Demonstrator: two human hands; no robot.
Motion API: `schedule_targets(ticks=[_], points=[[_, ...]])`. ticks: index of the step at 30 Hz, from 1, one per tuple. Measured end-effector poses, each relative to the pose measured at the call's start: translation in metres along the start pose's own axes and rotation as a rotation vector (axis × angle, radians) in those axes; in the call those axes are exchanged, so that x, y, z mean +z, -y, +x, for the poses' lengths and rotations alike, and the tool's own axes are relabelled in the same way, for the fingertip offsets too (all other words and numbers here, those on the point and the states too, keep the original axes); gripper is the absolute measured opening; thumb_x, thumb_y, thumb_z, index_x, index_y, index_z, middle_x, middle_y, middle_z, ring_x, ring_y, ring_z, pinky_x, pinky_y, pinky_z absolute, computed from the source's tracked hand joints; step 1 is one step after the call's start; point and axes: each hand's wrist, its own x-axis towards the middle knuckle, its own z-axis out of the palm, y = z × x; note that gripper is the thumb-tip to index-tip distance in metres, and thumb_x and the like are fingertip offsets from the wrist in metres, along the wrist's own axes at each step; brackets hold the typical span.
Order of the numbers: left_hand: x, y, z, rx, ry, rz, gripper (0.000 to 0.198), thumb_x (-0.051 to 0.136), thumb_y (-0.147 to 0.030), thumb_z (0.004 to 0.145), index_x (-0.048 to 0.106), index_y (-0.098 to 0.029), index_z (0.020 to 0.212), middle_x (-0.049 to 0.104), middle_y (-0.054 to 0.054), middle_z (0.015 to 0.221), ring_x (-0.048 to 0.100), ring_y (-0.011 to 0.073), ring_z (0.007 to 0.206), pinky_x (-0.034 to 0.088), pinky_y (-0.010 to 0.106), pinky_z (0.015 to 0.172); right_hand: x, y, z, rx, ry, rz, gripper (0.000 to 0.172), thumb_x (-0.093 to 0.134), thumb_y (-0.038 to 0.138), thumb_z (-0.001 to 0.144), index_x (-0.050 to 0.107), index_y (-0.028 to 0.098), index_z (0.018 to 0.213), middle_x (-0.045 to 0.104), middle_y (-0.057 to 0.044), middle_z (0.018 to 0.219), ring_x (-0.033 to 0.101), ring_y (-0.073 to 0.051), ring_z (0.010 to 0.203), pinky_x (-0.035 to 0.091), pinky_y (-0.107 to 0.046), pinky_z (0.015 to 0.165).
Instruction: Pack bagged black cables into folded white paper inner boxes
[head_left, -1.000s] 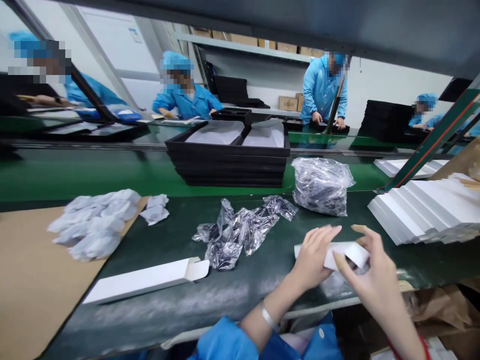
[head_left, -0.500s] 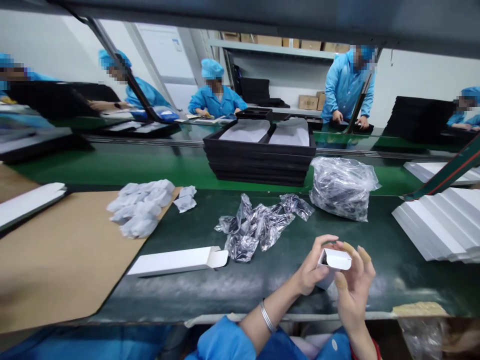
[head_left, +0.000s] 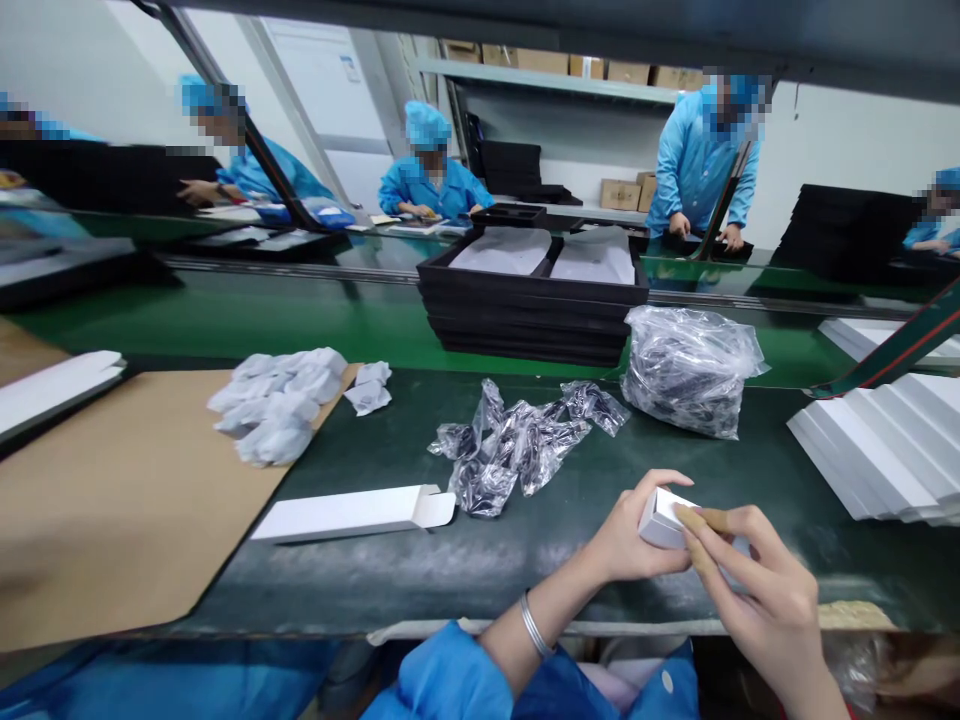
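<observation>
The left hand is curled around a white carton, presumably to brace it against the right hand, whose bunched thumb and fingers meet its end — pinching or only pressing, I cannot tell. The carton sits over the bench, near its six o'clock edge. From it, a clear plastic bag lies at twelve, stacked white cartons at two, film-wrapped parts at ten — spread loosely, probably for easy picking. At nine, an open-flapped carton points its mouth handward.
</observation>
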Motion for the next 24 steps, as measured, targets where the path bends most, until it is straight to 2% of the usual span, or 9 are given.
schedule_targets(ticks=[6, 11, 13, 16, 18, 20, 22, 24], points=[[-0.002, 0.005, -0.003, 0.025, 0.024, 0.073, 0.067, 0.08, -0.034, 0.06, 0.056, -0.021, 0.121, 0.061, -0.002, 0.081, 0.056, 0.0121, 0.066, 0.042, 0.023, 0.063, -0.006, 0.006, 0.001, -0.119, 0.137, -0.113, 0.022, 0.057, 0.006, 0.085, 0.067, 0.016, 0.102, 0.059, -0.007, 0.084, 0.051, -0.015, 0.074, 0.048, -0.028, 0.059], [-0.007, 0.013, -0.008, 0.072, 0.062, -0.028, 0.072, 0.081, -0.034, 0.058, 0.057, -0.02, 0.124, 0.061, 0.0, 0.084, 0.056, 0.0129, 0.068, 0.042, 0.023, 0.063, -0.004, 0.024, 0.002, -0.265, 0.197, -0.297, 0.014, 0.053, 0.007, 0.084, 0.065, 0.012, 0.088, 0.063, -0.01, 0.086, 0.044, -0.017, 0.068, 0.04, -0.034, 0.057], [-0.009, 0.014, -0.01, 0.054, 0.06, -0.046, 0.075, 0.083, -0.035, 0.057, 0.055, -0.02, 0.125, 0.061, 0.0, 0.085, 0.056, 0.0131, 0.069, 0.042, 0.023, 0.064, -0.008, 0.021, 0.004, -0.223, 0.228, -0.212, 0.017, 0.051, 0.008, 0.085, 0.066, 0.014, 0.09, 0.062, -0.008, 0.083, 0.045, -0.016, 0.068, 0.041, -0.032, 0.057], [-0.007, 0.011, -0.012, 0.011, 0.039, -0.024, 0.078, 0.084, -0.04, 0.061, 0.05, -0.02, 0.128, 0.062, 0.001, 0.087, 0.059, 0.0147, 0.073, 0.044, 0.024, 0.066, -0.019, 0.006, 0.003, -0.114, 0.294, -0.026, 0.028, 0.052, 0.014, 0.089, 0.065, 0.022, 0.112, 0.062, -0.007, 0.096, 0.056, -0.016, 0.082, 0.049, -0.029, 0.065], [-0.003, 0.008, -0.011, -0.019, 0.047, 0.052, 0.076, 0.081, -0.042, 0.066, 0.046, -0.021, 0.13, 0.063, 0.002, 0.092, 0.061, 0.0162, 0.077, 0.046, 0.025, 0.068, -0.022, -0.004, -0.001, -0.036, 0.285, -0.04, 0.042, 0.055, 0.021, 0.09, 0.055, 0.027, 0.132, 0.06, -0.009, 0.116, 0.059, -0.017, 0.092, 0.053, -0.029, 0.071], [0.001, 0.003, -0.012, -0.047, 0.098, 0.206, 0.071, 0.077, -0.044, 0.073, 0.043, -0.024, 0.133, 0.065, 0.004, 0.099, 0.064, 0.0194, 0.083, 0.05, 0.029, 0.073, -0.024, -0.009, -0.005, 0.035, 0.284, -0.12, 0.052, 0.057, 0.026, 0.091, 0.047, 0.027, 0.142, 0.057, -0.011, 0.122, 0.062, -0.017, 0.091, 0.054, -0.028, 0.07], [-0.001, -0.002, -0.015, -0.039, 0.158, 0.399, 0.072, 0.075, -0.046, 0.076, 0.041, -0.026, 0.135, 0.065, 0.006, 0.111, 0.065, 0.0247, 0.098, 0.053, 0.037, 0.085, -0.028, -0.012, -0.006, 0.053, 0.354, -0.141, 0.047, 0.054, 0.024, 0.093, 0.048, 0.027, 0.14, 0.059, -0.009, 0.116, 0.064, -0.015, 0.087, 0.055, -0.025, 0.069], [-0.016, -0.009, -0.024, 0.012, 0.154, 0.56, 0.076, 0.076, -0.051, 0.074, 0.04, -0.026, 0.137, 0.06, 0.01, 0.125, 0.059, 0.0292, 0.117, 0.048, 0.045, 0.1, -0.043, -0.019, -0.004, 0.042, 0.406, -0.133, 0.038, 0.049, 0.021, 0.095, 0.054, 0.027, 0.132, 0.062, -0.007, 0.11, 0.066, -0.015, 0.092, 0.054, -0.023, 0.073]])
